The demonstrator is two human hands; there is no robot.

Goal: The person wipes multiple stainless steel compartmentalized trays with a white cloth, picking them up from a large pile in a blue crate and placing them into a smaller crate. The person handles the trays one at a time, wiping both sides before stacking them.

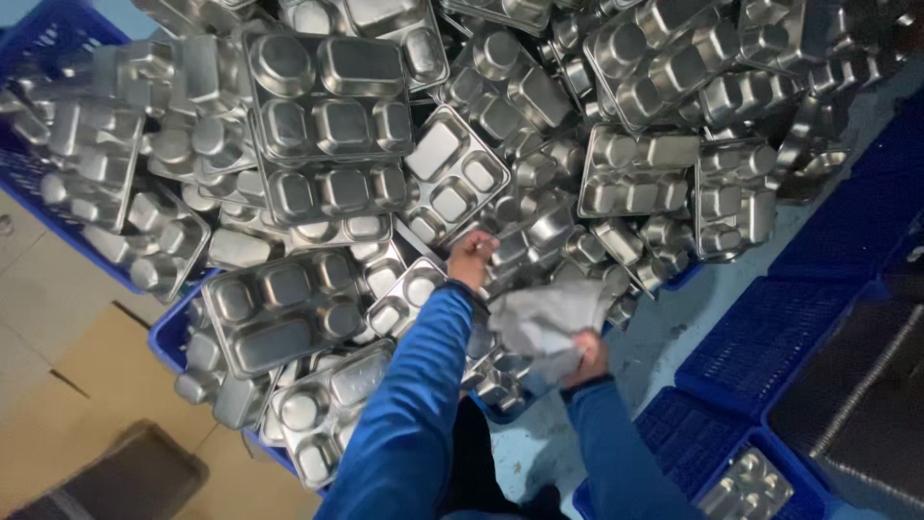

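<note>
Though crumpled, grey cloth [544,323] among dimpled steel trays [327,96]

One head-worn camera looks steeply down, close over the heap of steel compartment trays [327,125]; floor [58,318] at left.

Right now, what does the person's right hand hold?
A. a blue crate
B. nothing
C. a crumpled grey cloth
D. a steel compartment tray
C: the right hand bunches a crumpled grey cloth, while the left hand reaches into the pile of steel trays.
</note>
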